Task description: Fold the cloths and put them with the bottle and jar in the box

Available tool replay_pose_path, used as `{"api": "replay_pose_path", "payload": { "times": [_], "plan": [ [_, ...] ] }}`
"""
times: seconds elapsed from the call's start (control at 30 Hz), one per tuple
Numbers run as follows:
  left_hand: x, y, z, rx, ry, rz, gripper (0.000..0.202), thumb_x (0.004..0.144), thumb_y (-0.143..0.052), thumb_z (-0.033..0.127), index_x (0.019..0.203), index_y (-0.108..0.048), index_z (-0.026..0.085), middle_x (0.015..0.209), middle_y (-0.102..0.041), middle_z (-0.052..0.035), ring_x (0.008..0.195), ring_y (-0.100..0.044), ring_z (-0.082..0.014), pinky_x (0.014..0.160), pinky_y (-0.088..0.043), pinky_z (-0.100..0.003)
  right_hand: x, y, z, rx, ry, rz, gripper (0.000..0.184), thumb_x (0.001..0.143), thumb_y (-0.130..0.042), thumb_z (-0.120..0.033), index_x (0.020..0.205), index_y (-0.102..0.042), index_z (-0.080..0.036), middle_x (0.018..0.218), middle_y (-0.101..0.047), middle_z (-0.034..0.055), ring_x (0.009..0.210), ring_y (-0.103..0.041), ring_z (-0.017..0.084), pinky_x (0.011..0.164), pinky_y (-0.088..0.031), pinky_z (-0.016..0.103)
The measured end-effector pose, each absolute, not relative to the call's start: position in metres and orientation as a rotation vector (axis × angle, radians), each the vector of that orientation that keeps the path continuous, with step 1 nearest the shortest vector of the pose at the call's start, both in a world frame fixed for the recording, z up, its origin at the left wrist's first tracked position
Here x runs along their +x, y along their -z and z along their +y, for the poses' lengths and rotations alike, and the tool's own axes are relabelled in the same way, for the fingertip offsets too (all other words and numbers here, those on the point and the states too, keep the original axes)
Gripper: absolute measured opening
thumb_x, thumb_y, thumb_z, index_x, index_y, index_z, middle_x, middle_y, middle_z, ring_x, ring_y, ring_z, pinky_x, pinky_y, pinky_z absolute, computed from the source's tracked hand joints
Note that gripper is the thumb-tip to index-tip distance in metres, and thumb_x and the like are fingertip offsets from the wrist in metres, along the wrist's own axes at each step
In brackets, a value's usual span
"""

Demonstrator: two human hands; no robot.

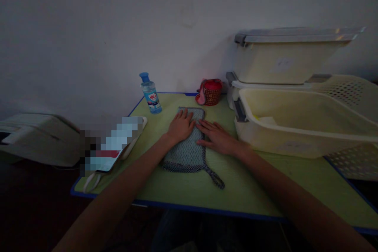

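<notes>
A grey-blue knitted rectangular cloth with a dark border and corner loop (pixel 184 155) lies flat on the light-green, blue-edged table (pixel 251 195); the left hand (pixel 180 126) rests palm down on it, fingers slightly spread, gripping nothing; the right hand (pixel 218 138) touches its right edge, thumb wide of the fingers. Uneven pressure from the two hands could ruck or skew the soft knit; a wide leftward sweep could tip the upright clear-blue plastic bottle (pixel 152 98); the right arm could bump the cream plastic bin (pixel 283 143).
</notes>
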State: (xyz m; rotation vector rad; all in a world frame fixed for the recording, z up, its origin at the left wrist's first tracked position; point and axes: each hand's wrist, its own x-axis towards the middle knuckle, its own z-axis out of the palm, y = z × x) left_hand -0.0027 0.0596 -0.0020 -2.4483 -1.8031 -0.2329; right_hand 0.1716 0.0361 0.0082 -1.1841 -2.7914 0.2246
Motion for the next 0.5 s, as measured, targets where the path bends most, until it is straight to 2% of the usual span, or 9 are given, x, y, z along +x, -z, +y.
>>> {"api": "replay_pose_path", "payload": {
  "times": [0.1, 0.27, 0.37, 0.43, 0.5],
  "plan": [
    [-0.008, 0.003, 0.039, -2.455, 0.251, -1.735, 0.054, 0.091, -0.028, 0.039, 0.135, -0.031, 0.008, 0.142, -0.027, -0.0204, 0.133, -0.022, -0.0294, 0.105, -0.025, -0.040, 0.173, -0.004, 0.037, -1.140, -0.204, -2.769, 0.067, 0.084, -0.040, -0.053, 0.135, -0.034, -0.009, 0.142, -0.029, 0.0189, 0.131, -0.025, 0.030, 0.104, -0.023, 0.050],
    [-0.011, 0.005, 0.024, -2.562, 0.160, -1.683, 0.056, 0.091, -0.023, 0.045, 0.137, -0.029, 0.013, 0.145, -0.024, -0.0160, 0.134, -0.019, -0.0277, 0.106, -0.022, -0.041, 0.177, 0.001, 0.036, -1.034, -0.267, -2.593, 0.056, 0.083, -0.049, -0.046, 0.126, -0.045, -0.011, 0.134, -0.042, 0.0177, 0.125, -0.037, 0.027, 0.102, -0.029, 0.046],
    [-0.010, 0.004, 0.024, -2.599, 0.207, -1.686, 0.055, 0.091, -0.025, 0.045, 0.135, -0.032, 0.014, 0.144, -0.025, -0.0155, 0.134, -0.019, -0.0276, 0.105, -0.023, -0.044, 0.179, -0.001, 0.034, -0.954, -0.360, -2.430, 0.026, 0.080, -0.056, -0.026, 0.101, -0.059, -0.012, 0.109, -0.058, 0.0135, 0.104, -0.053, 0.022, 0.090, -0.042, 0.036],
    [-0.011, 0.000, 0.025, -2.632, 0.369, -1.646, 0.050, 0.089, -0.032, 0.041, 0.130, -0.039, 0.012, 0.141, -0.031, -0.0168, 0.131, -0.026, -0.0274, 0.104, -0.026, -0.043, 0.181, -0.004, 0.033, -0.897, -0.407, -2.395, 0.008, 0.078, -0.055, -0.013, 0.084, -0.061, -0.013, 0.089, -0.060, 0.0086, 0.085, -0.057, 0.017, 0.078, -0.046, 0.031],
    [-0.011, -0.005, 0.023, -2.699, 0.584, -1.540, 0.038, 0.086, -0.041, 0.032, 0.116, -0.051, 0.011, 0.131, -0.043, -0.0160, 0.122, -0.038, -0.0250, 0.101, -0.032, -0.040, 0.183, -0.007, 0.033, -0.813, -0.426, -2.428, 0.010, 0.076, -0.053, -0.007, 0.076, -0.060, -0.014, 0.081, -0.059, 0.0060, 0.077, -0.056, 0.015, 0.072, -0.046, 0.028]
  ]
}}
